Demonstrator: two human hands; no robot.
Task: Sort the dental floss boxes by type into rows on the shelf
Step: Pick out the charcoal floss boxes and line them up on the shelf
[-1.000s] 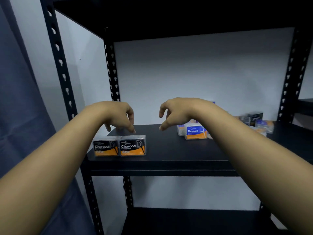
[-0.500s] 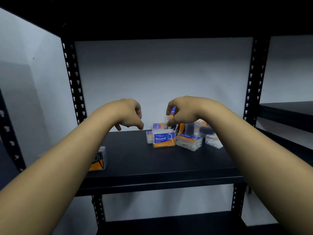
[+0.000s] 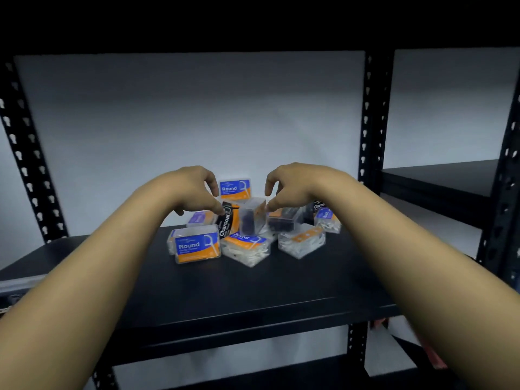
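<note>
A loose pile of floss boxes sits toward the back of the black shelf [image 3: 253, 294], unsorted. The landmark is the Charcoal box [image 3: 228, 220], black with an orange band, standing on end in the middle of the pile. Just right of it a clear box [image 3: 252, 214] with dark contents stands tilted, and right of that another dark box [image 3: 284, 220] lies on its side. Behind the Charcoal box, against the white wall [image 3: 183, 122], a blue-and-orange Round box [image 3: 235, 189] stands upright. In front and to the left of the Charcoal box, another Round box [image 3: 197, 247] faces the camera; directly in front, a third [image 3: 245, 247] lies flat with white picks showing through its clear wall. To the front right lies a fourth clear box [image 3: 301, 240] with an orange label.

The left hand [image 3: 194, 190] hangs just left of the Charcoal box, fingers curled downward, the fingertips at or very near the box's top; contact cannot be told. The right hand [image 3: 289, 187] hovers above the dark boxes to the right, fingers likewise curled, gripping nothing visible.

A black perforated post [image 3: 371, 122] rises well right of the pile.
</note>
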